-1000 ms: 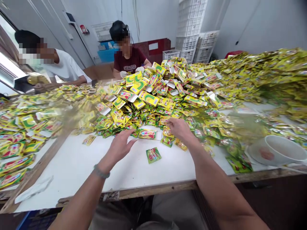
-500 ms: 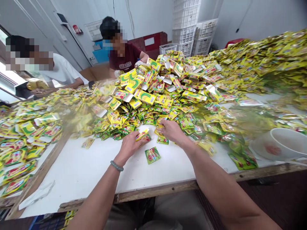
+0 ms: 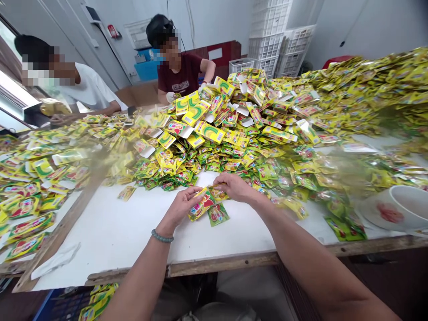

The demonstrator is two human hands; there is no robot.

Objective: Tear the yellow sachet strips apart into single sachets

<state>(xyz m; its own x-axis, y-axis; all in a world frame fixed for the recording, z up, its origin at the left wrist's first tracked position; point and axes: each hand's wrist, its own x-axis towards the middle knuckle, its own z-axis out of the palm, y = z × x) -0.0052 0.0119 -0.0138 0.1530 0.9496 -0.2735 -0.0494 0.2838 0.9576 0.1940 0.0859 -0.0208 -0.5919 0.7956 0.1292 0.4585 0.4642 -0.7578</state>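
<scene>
My left hand [image 3: 179,207] grips a small yellow cardboard box [image 3: 201,206] with a red fruit print, tilted above the white tabletop. With pinched fingers, my right hand [image 3: 236,187] holds a yellow sachet [image 3: 219,193] at the box's upper right end. Whether the sachet is partly inside the box I cannot tell. A green sachet [image 3: 220,217] lies on the table just below the two hands, partly covered by the box. Beyond the hands rises a heap of green and yellow sachets [image 3: 177,178], with yellow boxes [image 3: 209,131] on top.
A wooden strip [image 3: 72,218] separates more boxes [image 3: 26,207] at left. A white bucket [image 3: 374,211] stands at right near the wooden table edge [image 3: 227,264]. One person in maroon [image 3: 179,78] and another in white [image 3: 92,87] sit across. A blue crate [image 3: 63,307] is below.
My right hand has drawn back from the heap with a sachet and come to the box. My left hand has turned the box so its printed face shows. The view has shifted slightly.
</scene>
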